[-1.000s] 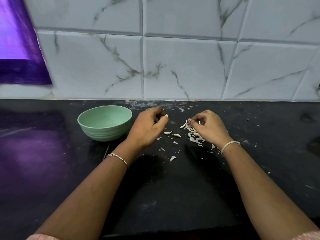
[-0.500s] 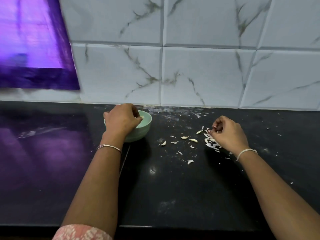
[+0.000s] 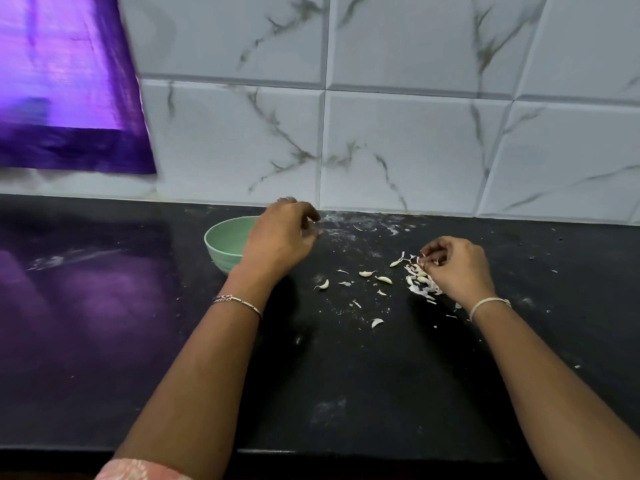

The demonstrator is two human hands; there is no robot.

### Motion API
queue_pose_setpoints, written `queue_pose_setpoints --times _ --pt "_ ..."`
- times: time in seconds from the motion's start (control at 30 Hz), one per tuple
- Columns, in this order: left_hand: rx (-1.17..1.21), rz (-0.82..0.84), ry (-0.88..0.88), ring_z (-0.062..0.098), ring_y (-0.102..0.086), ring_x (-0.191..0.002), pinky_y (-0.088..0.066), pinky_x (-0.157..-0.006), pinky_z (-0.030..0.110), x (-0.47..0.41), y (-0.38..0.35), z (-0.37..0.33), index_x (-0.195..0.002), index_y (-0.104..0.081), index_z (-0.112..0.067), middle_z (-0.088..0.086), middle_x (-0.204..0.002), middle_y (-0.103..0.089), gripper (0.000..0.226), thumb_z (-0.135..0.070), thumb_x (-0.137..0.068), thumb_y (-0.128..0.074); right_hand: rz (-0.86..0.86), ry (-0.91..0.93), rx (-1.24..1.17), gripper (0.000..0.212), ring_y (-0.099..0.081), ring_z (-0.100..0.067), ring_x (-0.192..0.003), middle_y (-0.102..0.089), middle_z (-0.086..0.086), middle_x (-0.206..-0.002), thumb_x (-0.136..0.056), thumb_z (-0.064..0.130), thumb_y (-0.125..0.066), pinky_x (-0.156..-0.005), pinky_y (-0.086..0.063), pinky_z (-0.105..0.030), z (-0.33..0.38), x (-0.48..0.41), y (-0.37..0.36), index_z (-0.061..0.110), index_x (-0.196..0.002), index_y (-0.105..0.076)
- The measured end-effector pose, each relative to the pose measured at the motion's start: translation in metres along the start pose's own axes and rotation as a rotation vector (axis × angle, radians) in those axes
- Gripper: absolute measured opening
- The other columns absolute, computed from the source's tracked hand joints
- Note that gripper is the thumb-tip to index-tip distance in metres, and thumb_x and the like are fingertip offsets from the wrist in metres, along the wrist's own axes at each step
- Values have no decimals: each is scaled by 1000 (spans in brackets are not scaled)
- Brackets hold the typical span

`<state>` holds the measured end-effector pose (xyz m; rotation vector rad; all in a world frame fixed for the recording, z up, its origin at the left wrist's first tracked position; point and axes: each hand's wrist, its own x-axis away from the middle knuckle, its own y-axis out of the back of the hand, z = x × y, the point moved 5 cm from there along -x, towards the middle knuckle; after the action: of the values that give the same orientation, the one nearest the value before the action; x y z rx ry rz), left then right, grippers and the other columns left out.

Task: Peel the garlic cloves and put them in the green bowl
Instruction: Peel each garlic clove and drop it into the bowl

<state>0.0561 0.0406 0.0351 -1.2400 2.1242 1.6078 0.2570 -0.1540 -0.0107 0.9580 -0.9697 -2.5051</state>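
Green bowl (image 3: 225, 242) stands on the black bench (image 3: 346, 393) near the tiled wall (image 3: 398, 150). Its right half is hidden behind the left hand (image 3: 280, 237), and what lies inside cannot be seen. That hand hangs over the bowl's right side, fingers loosely curled and blurred, with nothing visible in them. The right hand (image 3: 457, 268), well apart to the right, pinches a white bit (image 3: 426, 260) at its fingertips; whether it is clove or skin is too small to tell. Under it, partly covered, lies one heap of skins (image 3: 420, 289) with a few cloves mixed in, their number unclear. Five garlic cloves (image 3: 366, 273) lie loose on the bench between the hands, among small flakes. Each wrist wears one bracelet (image 3: 239, 301). One purple cloth (image 3: 69, 98), blurred, is cut off at the upper left edge, and both forearms run off the bottom.
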Motion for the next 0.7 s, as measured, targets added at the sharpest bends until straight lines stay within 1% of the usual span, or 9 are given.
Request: queue_pose_setpoints --times 0.07,0.17,0.2,0.3,0.37,0.43,0.53,0.63,0.7 --pt "-46 152 -76 21 -63 -95 -42 -81 26 4 -15 -14 -107 -71 -19 2 -94 -70 22 -23 -86 -70 -2 -14 -9 21 -63 -12 -73 -67 8 -72 -69 14 -84 -72 -48 -27 -1 0 2 21 -80 -68" --pt "-211 387 -112 21 -62 -104 -46 -89 28 14 -45 -19 -112 -70 -20 2 -106 -71 25 -26 -87 -68 14 -25 -16 19 -63 -12 -75 -67 8 -80 -73 18 -82 -75 -49 -28 -1 0 0 20 -86 -67" --pt "-242 434 -102 22 -62 -105 -48 -92 31 17 -53 -16 -113 -69 -20 4 -110 -69 26 -26 -87 -68 28 -14 -21 15 -65 -12 -78 -69 7 -83 -80 12 -75 -80 -53 -31 0 0 -2 21 -88 -67" --pt "-306 520 -94 27 -62 -103 -51 -91 39 21 -68 -9 -110 -71 -20 8 -112 -66 24 -21 -87 -65 63 13 -44 38 -68 -10 -85 -72 5 -88 -81 -12 -52 -87 -56 -35 1 1 -4 20 -93 -69" --pt "-309 532 -103 27 -62 -102 -52 -89 39 22 -70 -9 -108 -71 -19 9 -111 -66 22 -15 -88 -62 48 -1 -47 37 -68 -8 -77 -71 9 -78 -77 -12 -53 -84 -57 -34 0 1 -2 21 -88 -67" --pt "-282 523 -114 27 -62 -103 -51 -90 38 22 -71 -10 -109 -70 -19 8 -111 -65 25 -11 -88 -59 16 -14 -22 29 -67 -6 -72 -68 13 -69 -75 -3 -64 -79 -57 -33 0 1 1 24 -83 -65" --pt "-231 472 -143 24 -60 -105 -48 -90 33 21 -71 -15 -112 -69 -20 5 -111 -66 24 -13 -91 -57 34 13 24 22 -61 -6 -67 -63 12 -67 -71 12 -80 -67 -50 -28 5 3 2 25 -82 -65" --pt "-28 393 -109 19 -61 -97 -46 -84 25 18 -71 -19 -109 -70 -18 2 -104 -69 19 -17 -93 -61 23 24 66 13 -56 -7 -64 -59 8 -65 -76 13 -74 -61 -38 -24 6 4 2 22 -81 -68" --pt "228 359 -9 12 -59 -86 -43 -78 18 16 -73 -22 -105 -69 -16 -4 -93 -67 13 -17 -93 -63 39 42 95 23 -56 -10 -71 -60 9 -74 -76 1 -66 -67 -39 -23 6 4 0 22 -86 -70"
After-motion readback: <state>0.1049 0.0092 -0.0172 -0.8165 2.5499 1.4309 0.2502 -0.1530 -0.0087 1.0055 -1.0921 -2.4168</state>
